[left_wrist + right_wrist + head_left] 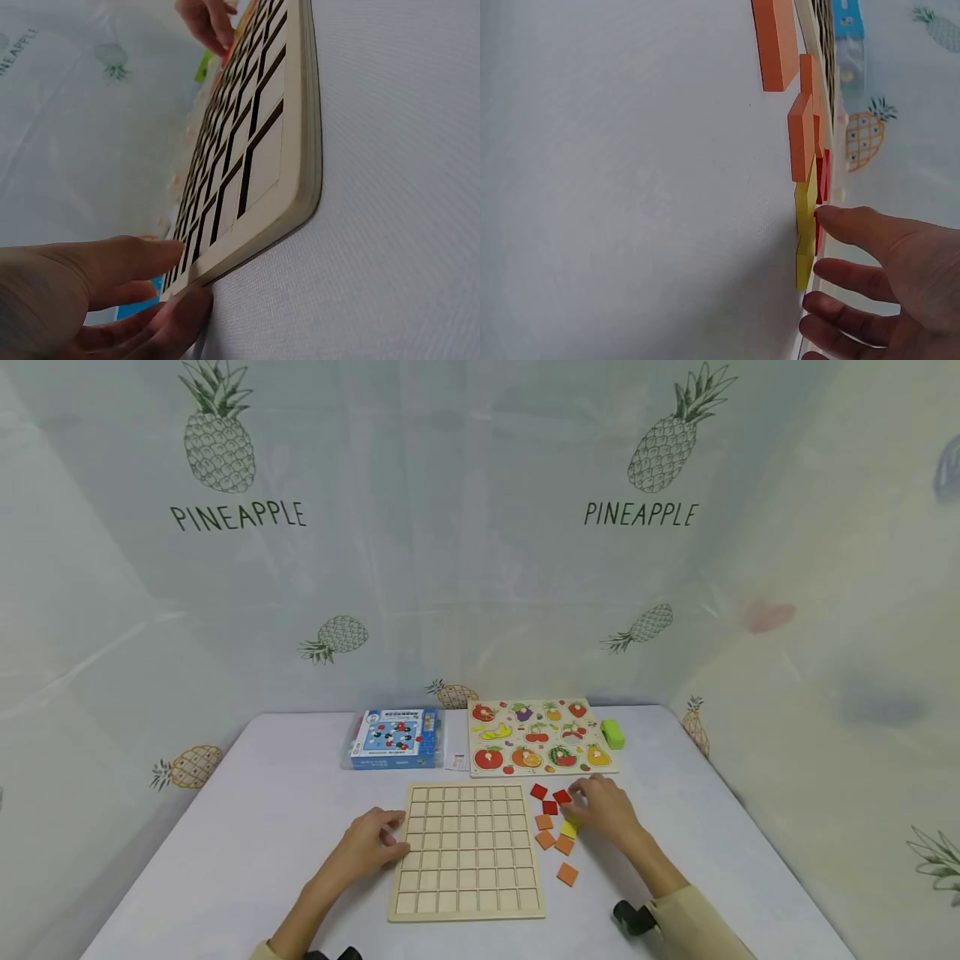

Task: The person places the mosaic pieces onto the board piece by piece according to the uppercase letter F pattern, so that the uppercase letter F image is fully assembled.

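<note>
A square-celled wooden grid board [467, 852] lies flat on the table, its cells bare. At its left edge, my left hand [369, 842] pinches the frame, thumb over the top and fingers against the side, as the left wrist view shows. My right hand [604, 808] is over the loose tiles to the board's right, thumb and index fingertips right at a red tile [562, 797]. Fingers and thumb stand apart in the right wrist view. Yellow tiles [805, 195] lie under this hand, partly covered in the head view. Nearby is an orange tile [801, 139].
More red tiles [539, 791] and several orange tiles [567, 874] lie beside the board. Behind it stand a blue boxed set [397, 760], a fruit puzzle board [502, 733] and a green block [612, 735]. A pineapple-print curtain [450, 543] closes off the table's back.
</note>
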A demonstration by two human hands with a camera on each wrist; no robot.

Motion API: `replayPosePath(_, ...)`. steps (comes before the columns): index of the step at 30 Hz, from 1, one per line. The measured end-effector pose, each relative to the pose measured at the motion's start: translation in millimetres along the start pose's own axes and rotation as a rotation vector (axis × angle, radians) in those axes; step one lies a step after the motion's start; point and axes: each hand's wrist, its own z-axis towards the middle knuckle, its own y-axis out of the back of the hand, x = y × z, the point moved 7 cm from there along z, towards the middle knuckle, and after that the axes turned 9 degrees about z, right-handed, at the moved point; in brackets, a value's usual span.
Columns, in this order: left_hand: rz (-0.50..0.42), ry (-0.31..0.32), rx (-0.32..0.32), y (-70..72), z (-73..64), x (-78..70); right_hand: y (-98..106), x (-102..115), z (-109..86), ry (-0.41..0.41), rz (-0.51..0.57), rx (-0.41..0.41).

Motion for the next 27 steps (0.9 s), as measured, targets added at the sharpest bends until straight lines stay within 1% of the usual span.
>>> replayPosePath(10, -0.094, -0.001, 0.052, -6.4, -0.9, 6.2, -2.7, 3.1, 3.3, 0.012, 0.002, -0.012)
replayPosePath(15, -0.098, -0.016, 0.048, -6.0, 0.0, 6.0, -1.8, 3.5, 3.5, 0.023, -0.005, -0.032)
replayPosePath(19, -0.108, -0.022, 0.043, -5.0, 1.1, 5.4, -0.6, 3.7, 4.5, 0.027, 0.012, -0.035)
replayPosePath(23, -0.146, -0.023, 0.054, -5.1, 1.2, 5.5, -0.7, 2.2, 5.9, 0.009, 0.051, -0.021)
replayPosePath(27, -0.184, -0.015, 0.072, -7.1, 0.6, 7.2, -1.7, 1.1, 6.4, -0.008, 0.064, -0.005)
